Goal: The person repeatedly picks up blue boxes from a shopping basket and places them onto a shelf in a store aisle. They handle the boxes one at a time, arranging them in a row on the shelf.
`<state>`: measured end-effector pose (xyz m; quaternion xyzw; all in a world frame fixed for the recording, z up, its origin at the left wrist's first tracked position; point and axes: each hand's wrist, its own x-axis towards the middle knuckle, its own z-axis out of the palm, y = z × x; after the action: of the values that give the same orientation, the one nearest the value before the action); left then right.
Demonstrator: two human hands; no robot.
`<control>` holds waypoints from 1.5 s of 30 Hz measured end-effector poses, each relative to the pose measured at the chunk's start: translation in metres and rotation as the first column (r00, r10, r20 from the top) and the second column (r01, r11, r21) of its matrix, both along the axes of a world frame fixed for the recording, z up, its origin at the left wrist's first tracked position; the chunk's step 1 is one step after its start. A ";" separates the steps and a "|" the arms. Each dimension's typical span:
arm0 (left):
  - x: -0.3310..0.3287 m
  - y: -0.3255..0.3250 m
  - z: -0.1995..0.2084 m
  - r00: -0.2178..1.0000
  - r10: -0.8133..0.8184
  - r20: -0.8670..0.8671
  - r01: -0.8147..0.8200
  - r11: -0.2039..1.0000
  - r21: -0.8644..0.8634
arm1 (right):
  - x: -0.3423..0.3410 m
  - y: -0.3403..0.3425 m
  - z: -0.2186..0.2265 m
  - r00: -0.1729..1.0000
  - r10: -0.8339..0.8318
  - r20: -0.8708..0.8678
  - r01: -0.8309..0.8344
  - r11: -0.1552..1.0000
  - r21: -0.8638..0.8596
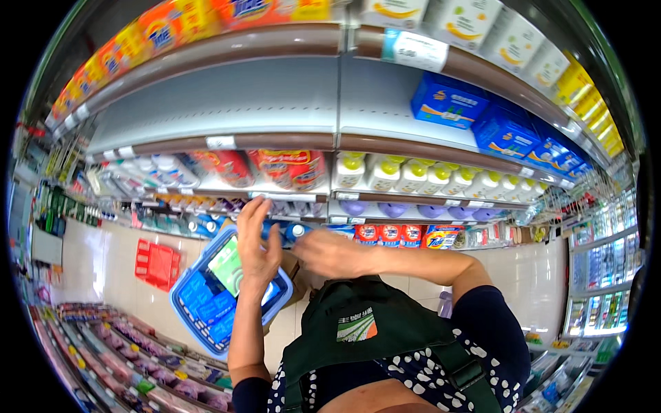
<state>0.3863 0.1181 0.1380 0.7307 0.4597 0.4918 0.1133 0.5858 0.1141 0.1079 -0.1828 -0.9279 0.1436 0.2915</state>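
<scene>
My left hand [256, 251] is raised in front of the lower shelves, fingers stretched out and thumb apart. Close by it, low on the shelf front, is a blue bottle with a white cap [297, 230]. My right hand [329, 252] reaches in from the right next to that bottle; motion smears its fingers, so whether it touches the bottle is unclear. Below my left forearm a light blue basket [180, 315] holds several blue boxes [217, 307] and a green and white package [226, 264]. More blue bottles [204, 226] with pale caps stand beyond the basket.
Above are shelves with a bare grey board [227, 96], orange detergent boxes [162, 31] and blue boxes [451, 100]. White bottles with yellow-green caps [383, 172] line a lower shelf. A red basket [157, 265] sits on the floor; a brown carton [297, 283] is beside the blue basket.
</scene>
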 end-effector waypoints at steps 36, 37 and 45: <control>0.050 -0.042 0.015 0.978 0.090 -0.190 -0.021 0.942 0.335 | 0.075 0.005 0.042 0.917 -0.339 -0.208 0.381 0.900 0.210; 0.028 -0.052 0.002 0.980 0.116 -0.163 -0.078 0.972 0.220 | 0.050 0.008 0.026 0.937 -0.327 -0.126 0.343 0.929 0.140; -0.111 -0.142 -0.063 0.955 0.294 -0.043 -0.256 0.739 -0.623 | -0.119 -0.011 -0.091 0.989 0.137 -0.048 -0.143 0.864 -0.483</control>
<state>0.2753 -0.0239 0.0746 0.5616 0.6951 0.3448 0.2873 0.4667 0.1027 0.0166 -0.1813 -0.8713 0.3936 0.2305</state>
